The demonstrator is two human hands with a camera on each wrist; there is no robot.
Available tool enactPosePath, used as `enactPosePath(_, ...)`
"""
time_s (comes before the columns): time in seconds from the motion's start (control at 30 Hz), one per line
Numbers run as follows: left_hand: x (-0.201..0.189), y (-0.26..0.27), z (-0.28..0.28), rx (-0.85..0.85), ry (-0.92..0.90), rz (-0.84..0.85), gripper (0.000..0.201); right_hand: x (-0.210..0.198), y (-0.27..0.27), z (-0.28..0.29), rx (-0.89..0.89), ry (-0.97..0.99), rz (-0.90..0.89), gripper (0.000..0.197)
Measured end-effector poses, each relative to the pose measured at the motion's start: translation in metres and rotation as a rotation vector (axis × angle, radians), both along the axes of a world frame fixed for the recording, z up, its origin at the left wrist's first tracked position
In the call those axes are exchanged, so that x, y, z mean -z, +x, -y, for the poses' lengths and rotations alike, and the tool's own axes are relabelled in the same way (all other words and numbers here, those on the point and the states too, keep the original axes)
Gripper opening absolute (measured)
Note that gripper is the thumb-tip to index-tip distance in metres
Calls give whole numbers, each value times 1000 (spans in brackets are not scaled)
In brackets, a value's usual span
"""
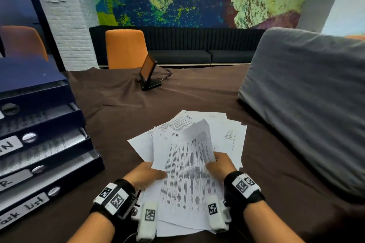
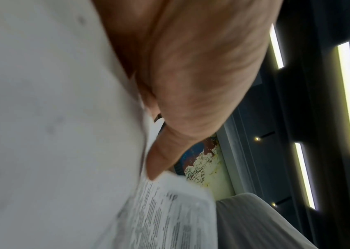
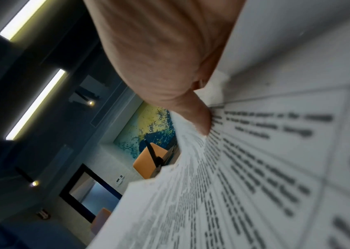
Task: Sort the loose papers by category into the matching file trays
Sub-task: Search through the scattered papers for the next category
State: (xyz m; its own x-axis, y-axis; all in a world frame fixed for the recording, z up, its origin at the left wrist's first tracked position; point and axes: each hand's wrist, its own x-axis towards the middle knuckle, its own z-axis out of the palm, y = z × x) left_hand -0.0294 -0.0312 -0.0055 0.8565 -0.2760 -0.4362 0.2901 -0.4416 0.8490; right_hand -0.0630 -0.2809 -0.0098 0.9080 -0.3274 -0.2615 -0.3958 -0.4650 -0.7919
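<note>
A printed sheet marked "HR" (image 1: 189, 165) is lifted off a loose fan of white papers (image 1: 231, 136) on the brown table. My left hand (image 1: 150, 173) grips its left edge, thumb on top. My right hand (image 1: 219, 165) pinches its right edge. The left wrist view has my thumb (image 2: 161, 161) pressed on the paper (image 2: 52, 134); in the right wrist view my thumb (image 3: 199, 121) presses on the printed sheet (image 3: 255, 168). A dark blue stack of file trays (image 1: 49, 144) stands at the left, with labels reading "R" (image 1: 11, 181) and "Task list" (image 1: 23, 211).
A grey cushion (image 1: 308, 100) fills the right side of the table. A small tilted screen on a stand (image 1: 148, 73) sits at the far middle. Orange chairs (image 1: 126, 49) stand behind the table. Brown cloth (image 1: 197, 92) lies bare between papers and screen.
</note>
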Motion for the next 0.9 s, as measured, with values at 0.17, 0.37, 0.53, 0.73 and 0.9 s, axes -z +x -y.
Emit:
enactPosePath(0.17,3,-6,0,10,-24,78,14,4,-16,9,42,58,72,20)
enactPosePath(0.37,-12,-4,-10,43,-186,239,34,6,-36,23,149,195,220,19)
enactPosePath(0.53,-18,-2,-15,-58,-465,200,49,-10,-38,20,67,603,303,59)
enactPosePath(0.73,-33,8,-22,-111,-419,352,20,-43,-30,7,-115,577,488,23)
enactPosePath(0.9,-63,19,-14,-242,-570,470,22,-81,-14,6,-165,449,658,24)
